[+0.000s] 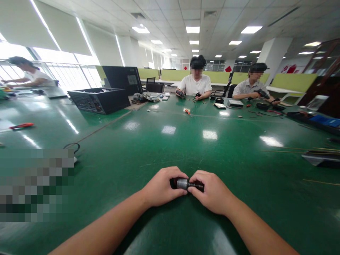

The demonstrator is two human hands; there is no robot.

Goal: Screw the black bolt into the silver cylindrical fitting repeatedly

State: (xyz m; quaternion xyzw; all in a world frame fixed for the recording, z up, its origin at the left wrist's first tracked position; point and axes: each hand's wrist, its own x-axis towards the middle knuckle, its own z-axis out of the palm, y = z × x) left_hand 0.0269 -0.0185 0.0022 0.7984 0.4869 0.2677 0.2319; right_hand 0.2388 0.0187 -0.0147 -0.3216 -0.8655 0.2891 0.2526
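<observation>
Between my two hands lies a small grey metal cylinder [182, 183] with a thin, dark, stepped shaft [196, 185] at its right side, looking like a motor or gearbox part. My left hand [161, 186] is closed round the cylinder's left end, thumb below and fingers above. The thumb and fingers of my right hand [214, 191] grip the shaft side. Both hands rest low over the green table, their fingertips nearly meeting. A dark end of the part sits partly hidden within my left palm.
The green table [159, 152] stretches ahead. A black computer case [102, 101] stands far left, and an orange screwdriver [188, 113] lies near the middle. A red screwdriver [22, 125] is at left, a black tray [321, 157] at right. Co-workers sit across the table and far left.
</observation>
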